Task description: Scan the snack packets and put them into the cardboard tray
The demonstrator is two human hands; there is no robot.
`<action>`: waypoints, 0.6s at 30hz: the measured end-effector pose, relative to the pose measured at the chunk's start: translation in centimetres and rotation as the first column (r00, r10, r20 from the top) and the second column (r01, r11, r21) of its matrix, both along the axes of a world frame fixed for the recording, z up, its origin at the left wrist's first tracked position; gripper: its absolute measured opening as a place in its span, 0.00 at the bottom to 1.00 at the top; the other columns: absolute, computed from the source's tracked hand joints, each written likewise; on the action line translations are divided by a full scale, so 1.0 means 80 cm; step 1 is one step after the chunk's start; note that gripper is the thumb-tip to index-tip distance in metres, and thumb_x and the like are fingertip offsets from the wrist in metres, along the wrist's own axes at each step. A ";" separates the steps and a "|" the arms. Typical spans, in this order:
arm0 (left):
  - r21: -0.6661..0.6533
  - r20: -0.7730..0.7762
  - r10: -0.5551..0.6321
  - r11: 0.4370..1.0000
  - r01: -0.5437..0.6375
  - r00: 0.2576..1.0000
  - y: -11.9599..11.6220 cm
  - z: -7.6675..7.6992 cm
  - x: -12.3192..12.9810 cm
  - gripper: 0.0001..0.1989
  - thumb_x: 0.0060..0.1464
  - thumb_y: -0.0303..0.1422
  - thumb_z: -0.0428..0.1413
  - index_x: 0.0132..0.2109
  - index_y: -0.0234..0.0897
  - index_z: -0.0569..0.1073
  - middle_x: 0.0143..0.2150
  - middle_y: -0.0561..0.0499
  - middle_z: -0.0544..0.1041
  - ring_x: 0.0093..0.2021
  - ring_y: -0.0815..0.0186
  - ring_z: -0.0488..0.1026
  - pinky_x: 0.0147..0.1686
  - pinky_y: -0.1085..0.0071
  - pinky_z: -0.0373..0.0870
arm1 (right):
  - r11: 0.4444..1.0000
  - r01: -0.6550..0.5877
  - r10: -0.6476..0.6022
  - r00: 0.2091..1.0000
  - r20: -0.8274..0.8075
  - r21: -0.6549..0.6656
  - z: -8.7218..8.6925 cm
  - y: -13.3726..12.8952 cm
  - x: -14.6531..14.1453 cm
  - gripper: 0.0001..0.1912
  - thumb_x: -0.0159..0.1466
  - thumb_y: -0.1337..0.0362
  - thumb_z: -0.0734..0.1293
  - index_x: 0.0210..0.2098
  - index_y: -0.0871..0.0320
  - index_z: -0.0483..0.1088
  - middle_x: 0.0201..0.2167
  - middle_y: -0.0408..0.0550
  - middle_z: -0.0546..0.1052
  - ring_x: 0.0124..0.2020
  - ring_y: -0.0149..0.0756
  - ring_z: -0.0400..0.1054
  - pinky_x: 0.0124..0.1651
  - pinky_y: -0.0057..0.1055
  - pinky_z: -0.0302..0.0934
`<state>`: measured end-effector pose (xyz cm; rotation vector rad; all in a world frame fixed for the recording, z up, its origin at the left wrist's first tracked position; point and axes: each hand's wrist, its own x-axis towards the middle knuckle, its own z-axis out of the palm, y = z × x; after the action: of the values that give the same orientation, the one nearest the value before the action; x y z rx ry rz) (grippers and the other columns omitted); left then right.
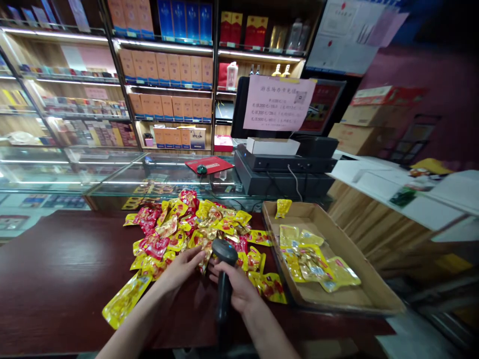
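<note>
My left hand (pixel 183 269) reaches in at the front of a loose heap of yellow and red snack packets (pixel 175 224). Its fingertips are closed on the edge of a small shiny packet (pixel 205 257); the grip is partly hidden. My right hand (pixel 241 286) holds a black barcode scanner (pixel 223 294) by its neck, thumb across the front and fingers showing on its left. The scanner's head points toward the heap. A long yellow packet (pixel 127 299) lies to the left of my left forearm.
A shallow cardboard box (pixel 374 294) with several yellow packets inside stands on the dark red table (pixel 67 279) at right. Behind are a glass counter (pixel 157 172) with a red mat (pixel 220 164) and mouse, a monitor with a paper sign (pixel 277 102), and stocked shelves.
</note>
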<state>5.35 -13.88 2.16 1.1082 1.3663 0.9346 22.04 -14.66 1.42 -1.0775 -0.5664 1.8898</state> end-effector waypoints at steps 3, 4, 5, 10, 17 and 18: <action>0.077 0.004 -0.126 0.989 0.125 0.992 0.006 0.000 0.015 0.25 0.43 0.46 0.62 0.44 0.32 0.76 0.42 0.45 0.79 0.42 0.58 0.74 0.39 0.70 0.70 | 0.997 0.039 -0.044 0.997 0.066 0.072 0.004 -0.006 0.005 0.11 0.44 0.69 0.70 0.29 0.61 0.73 0.29 0.46 0.77 0.34 0.33 0.69 0.41 0.29 0.62; 0.085 0.031 -0.159 0.984 0.156 0.987 0.009 0.000 0.021 0.23 0.43 0.45 0.62 0.43 0.31 0.76 0.39 0.45 0.79 0.39 0.60 0.75 0.37 0.70 0.70 | 0.993 0.057 -0.066 0.994 0.088 0.101 0.006 -0.007 0.007 0.11 0.44 0.69 0.70 0.29 0.61 0.74 0.29 0.46 0.77 0.34 0.33 0.69 0.41 0.29 0.61; 0.078 0.075 -0.182 0.981 0.176 0.980 0.012 0.000 0.026 0.22 0.44 0.43 0.63 0.42 0.32 0.76 0.37 0.46 0.79 0.35 0.61 0.75 0.34 0.71 0.70 | 0.988 0.075 -0.089 0.991 0.104 0.131 0.008 -0.008 0.010 0.11 0.44 0.69 0.70 0.29 0.61 0.74 0.29 0.46 0.77 0.34 0.34 0.69 0.40 0.29 0.61; -0.049 0.386 -0.221 0.965 0.259 0.895 0.035 0.001 0.045 0.20 0.40 0.37 0.66 0.42 0.35 0.74 0.37 0.46 0.78 0.31 0.62 0.76 0.30 0.68 0.73 | 0.949 0.167 -0.217 0.961 0.171 0.267 0.018 -0.004 0.038 0.10 0.45 0.67 0.70 0.29 0.60 0.75 0.33 0.46 0.79 0.38 0.37 0.69 0.42 0.30 0.60; -0.108 0.431 -0.155 0.969 0.221 0.889 0.090 0.007 0.067 0.18 0.38 0.31 0.68 0.39 0.36 0.73 0.34 0.50 0.77 0.31 0.66 0.75 0.29 0.70 0.74 | 0.922 0.201 -0.270 0.946 0.179 0.331 0.037 0.004 0.072 0.13 0.44 0.65 0.73 0.30 0.61 0.74 0.31 0.46 0.77 0.32 0.33 0.69 0.37 0.28 0.62; -0.125 0.441 -0.132 0.971 0.206 0.888 0.100 0.008 0.072 0.18 0.38 0.31 0.68 0.37 0.36 0.73 0.33 0.51 0.77 0.29 0.68 0.75 0.28 0.72 0.74 | 0.926 0.179 -0.246 0.954 0.172 0.332 0.041 0.006 0.074 0.14 0.44 0.63 0.73 0.29 0.62 0.73 0.29 0.46 0.76 0.29 0.33 0.69 0.34 0.29 0.63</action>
<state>11.10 -5.92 2.78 0.8151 0.9482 0.8551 27.96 -14.20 4.68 -1.0859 -0.8066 1.4464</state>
